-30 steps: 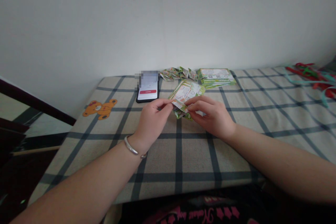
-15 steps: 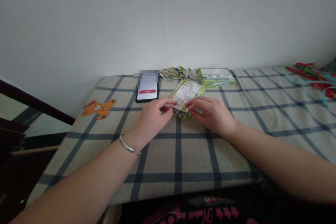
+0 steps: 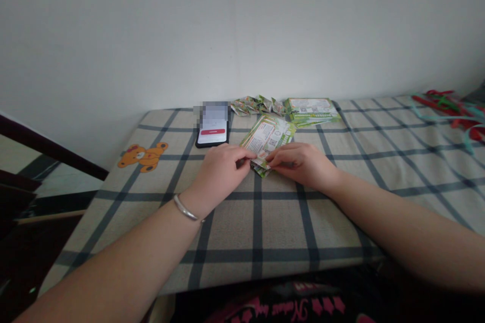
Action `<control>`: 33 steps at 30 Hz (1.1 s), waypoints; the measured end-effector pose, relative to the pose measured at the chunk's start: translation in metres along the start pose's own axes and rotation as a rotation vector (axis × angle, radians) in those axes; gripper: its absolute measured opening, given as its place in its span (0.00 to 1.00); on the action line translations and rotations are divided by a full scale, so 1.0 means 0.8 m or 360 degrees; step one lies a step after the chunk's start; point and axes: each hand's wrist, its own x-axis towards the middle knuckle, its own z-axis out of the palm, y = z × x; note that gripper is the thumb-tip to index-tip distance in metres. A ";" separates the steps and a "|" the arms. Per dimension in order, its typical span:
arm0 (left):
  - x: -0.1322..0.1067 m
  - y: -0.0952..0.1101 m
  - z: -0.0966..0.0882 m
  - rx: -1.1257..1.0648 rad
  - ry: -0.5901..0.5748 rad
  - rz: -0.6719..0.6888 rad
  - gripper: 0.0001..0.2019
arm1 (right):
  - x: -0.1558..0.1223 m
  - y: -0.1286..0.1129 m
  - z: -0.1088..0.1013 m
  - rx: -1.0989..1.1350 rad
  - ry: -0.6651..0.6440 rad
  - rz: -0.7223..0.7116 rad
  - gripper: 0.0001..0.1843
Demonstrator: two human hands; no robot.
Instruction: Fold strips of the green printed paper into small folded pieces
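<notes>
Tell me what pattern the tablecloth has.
The tablecloth is beige with dark grid lines and an orange bear; head view.

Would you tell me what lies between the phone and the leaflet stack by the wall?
A row of small folded paper pieces lies between the phone and the stack, seen in the head view.

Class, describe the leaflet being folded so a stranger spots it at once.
On the checked tablecloth, right of the phone, lies a green leaflet. Only it, not the stack or folded pieces by the wall, is pinched by left hand and right hand.
</notes>
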 end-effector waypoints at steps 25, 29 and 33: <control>-0.006 0.015 -0.004 0.0520 -0.0183 0.0434 0.10 | 0.006 -0.004 -0.018 -0.0176 -0.0404 0.0001 0.08; -0.005 0.016 -0.004 0.0476 -0.0197 0.0377 0.10 | 0.002 -0.004 -0.015 -0.0238 -0.0366 0.0043 0.07; -0.003 0.012 -0.002 0.0214 -0.0087 0.0155 0.09 | -0.002 -0.004 -0.010 -0.0216 -0.0258 0.0137 0.06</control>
